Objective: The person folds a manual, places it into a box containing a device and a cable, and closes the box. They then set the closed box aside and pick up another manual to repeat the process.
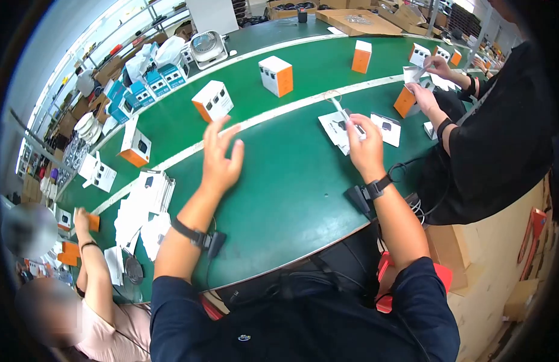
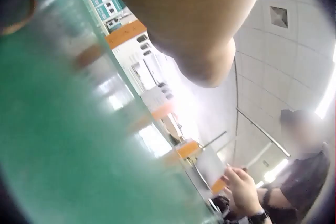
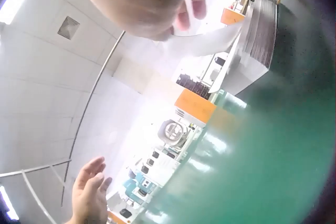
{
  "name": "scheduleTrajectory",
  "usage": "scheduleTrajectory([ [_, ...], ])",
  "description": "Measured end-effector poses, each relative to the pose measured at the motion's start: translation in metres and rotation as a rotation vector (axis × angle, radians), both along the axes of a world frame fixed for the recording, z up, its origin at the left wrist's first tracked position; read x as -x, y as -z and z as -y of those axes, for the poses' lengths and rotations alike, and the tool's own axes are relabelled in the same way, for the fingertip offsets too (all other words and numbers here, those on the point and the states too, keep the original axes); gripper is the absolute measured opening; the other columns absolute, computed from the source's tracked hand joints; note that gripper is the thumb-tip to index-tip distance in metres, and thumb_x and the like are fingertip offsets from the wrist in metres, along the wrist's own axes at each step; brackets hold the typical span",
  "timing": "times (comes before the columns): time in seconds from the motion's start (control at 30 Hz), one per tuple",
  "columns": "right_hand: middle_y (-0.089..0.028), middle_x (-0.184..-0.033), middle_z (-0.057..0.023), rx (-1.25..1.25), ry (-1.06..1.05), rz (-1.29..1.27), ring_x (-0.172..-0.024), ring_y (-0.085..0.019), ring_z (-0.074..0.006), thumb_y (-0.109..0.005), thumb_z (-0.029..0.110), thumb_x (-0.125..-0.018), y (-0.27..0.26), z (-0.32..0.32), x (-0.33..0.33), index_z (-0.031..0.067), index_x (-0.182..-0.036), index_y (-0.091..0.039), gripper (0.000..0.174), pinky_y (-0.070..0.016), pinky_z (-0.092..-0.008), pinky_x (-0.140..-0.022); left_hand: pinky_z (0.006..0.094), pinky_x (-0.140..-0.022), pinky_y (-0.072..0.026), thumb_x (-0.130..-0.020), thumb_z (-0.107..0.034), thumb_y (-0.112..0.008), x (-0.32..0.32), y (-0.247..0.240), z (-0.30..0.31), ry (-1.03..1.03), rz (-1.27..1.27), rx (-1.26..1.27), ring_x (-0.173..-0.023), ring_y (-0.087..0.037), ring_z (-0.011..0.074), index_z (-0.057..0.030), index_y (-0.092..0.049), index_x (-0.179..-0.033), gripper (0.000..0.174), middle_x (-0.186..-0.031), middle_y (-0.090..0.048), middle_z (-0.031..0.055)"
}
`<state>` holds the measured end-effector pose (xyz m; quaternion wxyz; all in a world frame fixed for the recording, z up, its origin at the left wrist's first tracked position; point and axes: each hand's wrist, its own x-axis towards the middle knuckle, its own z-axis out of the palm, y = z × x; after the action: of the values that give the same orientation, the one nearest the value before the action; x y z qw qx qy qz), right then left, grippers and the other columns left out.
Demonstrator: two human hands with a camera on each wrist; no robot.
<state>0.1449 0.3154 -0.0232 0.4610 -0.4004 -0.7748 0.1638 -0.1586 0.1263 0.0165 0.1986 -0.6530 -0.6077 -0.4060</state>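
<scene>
My right hand pinches a thin white leaflet between thumb and fingers, seen nearly edge-on from the head. In the right wrist view the leaflet curves out from under the fingers, above a thick stack of leaflets. From the head, printed leaflets lie on the green table beside that hand, with another stack to its right. My left hand is raised over the table with fingers spread, holding nothing. Beyond its fingertips stands a white and orange box.
More white and orange boxes stand along the green belt behind a white rail. A leaflet pile lies at left. One person at right handles an open box; another works at far left. A small fan stands behind.
</scene>
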Motion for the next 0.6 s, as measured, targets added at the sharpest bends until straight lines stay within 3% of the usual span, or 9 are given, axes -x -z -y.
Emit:
scheduleTrajectory([
  [0.07, -0.076, -0.114, -0.0117, 0.118, -0.136, -0.427, -0.107, -0.071, -0.0228, -0.066, 0.018, -0.103, -0.01, 0.011, 0.0, 0.0052, -0.107, -0.071, 0.014, -0.0518, -0.041, -0.099, 0.0462, -0.114, -0.0432, -0.095, -0.005, -0.067, -0.034, -0.006, 0.022, 0.112, 0.17, 0.095, -0.13, -0.059, 0.0371, -0.0045, -0.071, -0.122, 0.028, -0.137, -0.064, 0.0193],
  [0.1, -0.075, -0.107, -0.0109, 0.048, -0.129, -0.425, -0.097, -0.069, -0.015, -0.064, 0.014, -0.106, -0.018, 0.021, -0.002, -0.0002, -0.106, -0.068, 0.015, -0.053, -0.0283, -0.087, 0.0418, -0.108, -0.0482, -0.097, -0.005, -0.066, -0.047, -0.007, 0.03, 0.158, 0.261, 0.11, -0.124, -0.064, 0.032, -0.0028, -0.072, -0.12, 0.024, -0.13, -0.068, 0.0182],
  [0.2, -0.061, -0.094, 0.002, 0.282, -0.499, -0.561, -0.085, -0.056, -0.0065, -0.057, 0.016, -0.11, -0.025, 0.044, -0.003, 0.002, -0.111, -0.062, 0.015, -0.0471, -0.0242, -0.077, 0.0384, -0.103, -0.0518, -0.099, -0.009, -0.068, -0.074, -0.011, 0.05, 0.239, 0.549, 0.184, -0.123, -0.065, 0.0262, -0.001, -0.067, -0.131, 0.034, -0.132, -0.068, 0.0165],
  [0.33, -0.056, -0.093, 0.0048, 0.473, -0.797, -0.387, -0.081, -0.05, -0.0036, -0.055, 0.017, -0.112, -0.032, 0.077, 0.004, 0.0043, -0.113, -0.06, 0.014, -0.0423, -0.0213, -0.074, 0.036, -0.101, -0.0532, -0.099, -0.013, -0.072, -0.087, -0.006, 0.052, 0.148, 0.725, 0.135, -0.121, -0.066, 0.0233, 0.001, -0.064, -0.135, 0.039, -0.134, -0.068, 0.0154],
  [0.4, -0.055, -0.092, 0.0052, 0.63, -0.909, -0.368, -0.081, -0.049, -0.0028, -0.055, 0.018, -0.112, -0.032, 0.09, 0.012, 0.0043, -0.115, -0.06, 0.014, -0.041, -0.0196, -0.075, 0.0311, -0.095, -0.0534, -0.1, -0.02, -0.075, -0.077, -0.004, 0.06, 0.445, 1.226, 0.455, -0.108, -0.069, 0.0175, 0.0029, -0.066, -0.132, 0.041, -0.126, -0.073, 0.0127],
  [0.43, -0.062, -0.094, 0.003, 0.645, -0.895, -0.376, -0.082, -0.055, -0.003, -0.058, 0.019, -0.111, -0.03, 0.095, 0.018, 0.0031, -0.119, -0.059, 0.018, -0.0442, -0.02, -0.074, 0.027, -0.084, -0.0556, -0.103, -0.02, -0.071, -0.074, -0.006, 0.067, 0.539, 1.262, 0.548, -0.098, -0.071, 0.0132, 0.0037, -0.067, -0.131, 0.036, -0.116, -0.076, 0.0105],
  [0.47, -0.062, -0.094, 0.003, 0.647, -0.902, -0.37, -0.082, -0.055, -0.003, -0.058, 0.019, -0.111, -0.029, 0.104, 0.022, 0.0031, -0.119, -0.059, 0.018, -0.0442, -0.02, -0.074, 0.027, -0.084, -0.0556, -0.103, -0.02, -0.071, -0.074, -0.008, 0.073, 0.534, 1.267, 0.541, -0.098, -0.071, 0.0132, 0.0037, -0.067, -0.131, 0.036, -0.116, -0.076, 0.0105],
  [0.53, -0.071, -0.095, -0.0025, 0.91, -0.834, -0.452, -0.083, -0.063, -0.005, -0.062, 0.019, -0.109, -0.03, 0.114, 0.033, 0.0012, -0.122, -0.059, 0.023, -0.049, -0.0222, -0.072, 0.0241, -0.069, -0.0555, -0.108, -0.023, -0.064, -0.076, -0.009, 0.075, 0.433, 1.325, 0.655, -0.085, -0.072, 0.0117, 0.0035, -0.068, -0.129, 0.034, -0.104, -0.078, 0.0106],
  [0.6, -0.075, -0.095, -0.0075, 0.92, -0.87, -0.372, -0.079, -0.068, -0.0087, -0.065, 0.019, -0.107, -0.021, 0.111, 0.034, -0.0002, -0.124, -0.06, 0.026, -0.0523, -0.0247, -0.067, 0.0227, -0.063, -0.0535, -0.109, -0.023, -0.062, -0.077, -0.002, 0.072, 0.408, 1.316, 0.624, -0.077, -0.071, 0.011, 0.0025, -0.068, -0.13, 0.034, -0.099, -0.078, 0.0101],
])
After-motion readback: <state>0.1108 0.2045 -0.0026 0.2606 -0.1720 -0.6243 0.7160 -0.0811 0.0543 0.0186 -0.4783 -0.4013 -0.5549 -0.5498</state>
